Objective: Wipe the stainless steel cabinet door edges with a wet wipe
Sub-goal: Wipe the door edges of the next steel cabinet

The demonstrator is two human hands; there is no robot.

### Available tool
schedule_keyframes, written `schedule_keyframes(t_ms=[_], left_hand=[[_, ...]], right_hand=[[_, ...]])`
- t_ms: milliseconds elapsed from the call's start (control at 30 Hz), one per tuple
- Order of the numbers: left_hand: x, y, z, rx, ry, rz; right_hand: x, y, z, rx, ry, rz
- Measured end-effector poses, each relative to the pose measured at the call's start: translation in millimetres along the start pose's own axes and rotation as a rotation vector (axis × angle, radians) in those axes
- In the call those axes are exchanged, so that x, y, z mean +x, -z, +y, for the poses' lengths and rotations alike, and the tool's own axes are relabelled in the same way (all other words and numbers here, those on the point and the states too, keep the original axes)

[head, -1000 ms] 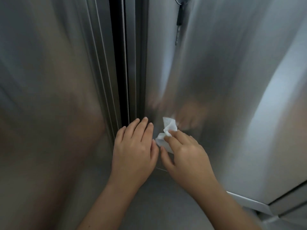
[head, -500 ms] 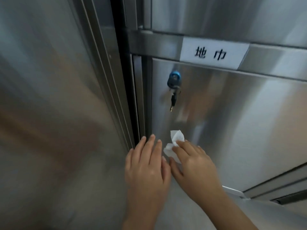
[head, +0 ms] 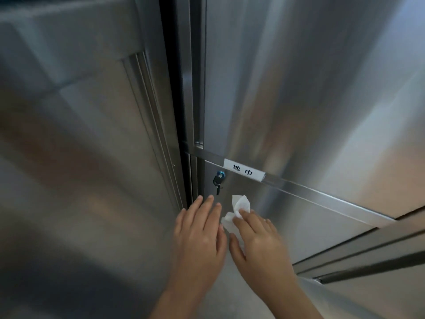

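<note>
A crumpled white wet wipe (head: 239, 207) lies against the lower stainless steel cabinet door (head: 287, 222), just below its lock. My right hand (head: 257, 240) holds the wipe with thumb and fingers and keeps it on the door face. My left hand (head: 200, 231) lies flat beside it, fingers straight, fingertips near the door's left edge (head: 199, 180) and the dark vertical gap (head: 184, 171). A taller steel door (head: 299, 77) stands above the lower one.
A blue-capped lock with a hanging key (head: 219, 180) sits near the lower door's top left corner. A white label with black characters (head: 243, 172) is on the horizontal rail. A steel panel (head: 80, 157) fills the left; another door frame (head: 368, 256) lies at the right.
The view has tilted upward, showing the lock, label and upper door. Both hands stay together on the lower door, now lower in the view, the wipe still under my right fingers.
</note>
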State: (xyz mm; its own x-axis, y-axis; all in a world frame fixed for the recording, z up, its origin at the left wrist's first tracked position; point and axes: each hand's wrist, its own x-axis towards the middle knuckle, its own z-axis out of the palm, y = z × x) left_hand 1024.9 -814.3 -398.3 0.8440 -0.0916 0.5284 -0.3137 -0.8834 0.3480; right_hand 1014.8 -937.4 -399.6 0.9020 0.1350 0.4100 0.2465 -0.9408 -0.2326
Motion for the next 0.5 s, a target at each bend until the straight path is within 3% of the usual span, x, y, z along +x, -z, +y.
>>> schedule_keyframes(t_ms=[500], left_hand=[[84.6, 170.2, 92.8, 0.147, -0.066, 0.066]], right_hand=[[68.6, 207.6, -30.8, 0.012, 0.084, 0.077]])
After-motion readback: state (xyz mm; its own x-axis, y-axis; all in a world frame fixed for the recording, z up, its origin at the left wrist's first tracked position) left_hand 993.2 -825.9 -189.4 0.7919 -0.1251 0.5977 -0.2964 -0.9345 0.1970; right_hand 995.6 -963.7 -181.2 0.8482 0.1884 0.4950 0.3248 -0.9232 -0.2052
